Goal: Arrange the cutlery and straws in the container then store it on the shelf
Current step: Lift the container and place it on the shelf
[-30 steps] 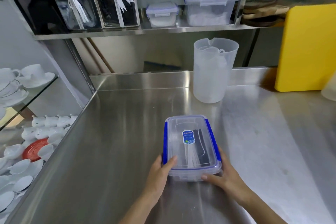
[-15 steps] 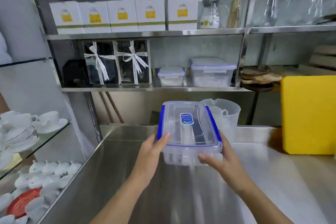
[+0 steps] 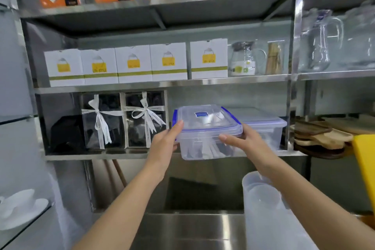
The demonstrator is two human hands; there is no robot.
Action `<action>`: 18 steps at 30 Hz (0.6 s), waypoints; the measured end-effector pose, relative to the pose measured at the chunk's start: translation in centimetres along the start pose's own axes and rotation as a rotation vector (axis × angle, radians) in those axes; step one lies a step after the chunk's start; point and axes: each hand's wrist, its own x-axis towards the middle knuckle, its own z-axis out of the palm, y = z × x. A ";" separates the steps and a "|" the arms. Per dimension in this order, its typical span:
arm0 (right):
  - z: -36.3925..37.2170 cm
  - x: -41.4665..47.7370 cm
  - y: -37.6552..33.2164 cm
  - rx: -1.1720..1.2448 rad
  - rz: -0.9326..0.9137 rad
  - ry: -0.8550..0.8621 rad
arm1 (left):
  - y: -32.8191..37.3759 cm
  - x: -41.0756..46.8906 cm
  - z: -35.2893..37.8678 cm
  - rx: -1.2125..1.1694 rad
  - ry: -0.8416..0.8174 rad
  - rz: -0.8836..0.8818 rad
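Observation:
A clear plastic container (image 3: pixel 205 144) with a blue-clipped lid is held up at the front edge of the lowest steel shelf (image 3: pixel 97 156). Pale straws and dark cutlery show through its wall. My left hand (image 3: pixel 165 142) grips its left end with the thumb on the lid rim. My right hand (image 3: pixel 242 138) holds its right front corner. The container hides the small lidded box that stood behind it. I cannot tell whether its base touches the shelf.
A larger clear lidded box (image 3: pixel 269 130) sits just right of the container. Two ribbon-tied gift boxes (image 3: pixel 123 119) stand to its left. Wooden boards (image 3: pixel 322 136) lie further right. A translucent jug (image 3: pixel 265 205) stands on the steel counter (image 3: pixel 182 231) below. A yellow board (image 3: pixel 365 160) leans at the right.
Both hands lifted the container off the counter and carried it up and forward to the lowest shelf. The view tilted upward, bringing higher shelves into sight.

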 end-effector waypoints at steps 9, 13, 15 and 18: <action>0.0 14.1 6.7 -0.034 0.040 -0.059 | -6.5 13.5 0.4 0.093 0.039 0.025; 0.0 17.8 10.1 -0.081 0.054 -0.068 | -9.3 17.7 0.6 0.121 0.060 -0.003; 0.2 19.0 11.4 -0.103 0.031 -0.058 | -10.1 19.6 0.9 0.156 0.077 -0.024; 0.9 20.8 12.4 -0.100 0.010 0.046 | -10.5 21.3 1.6 0.154 0.075 -0.090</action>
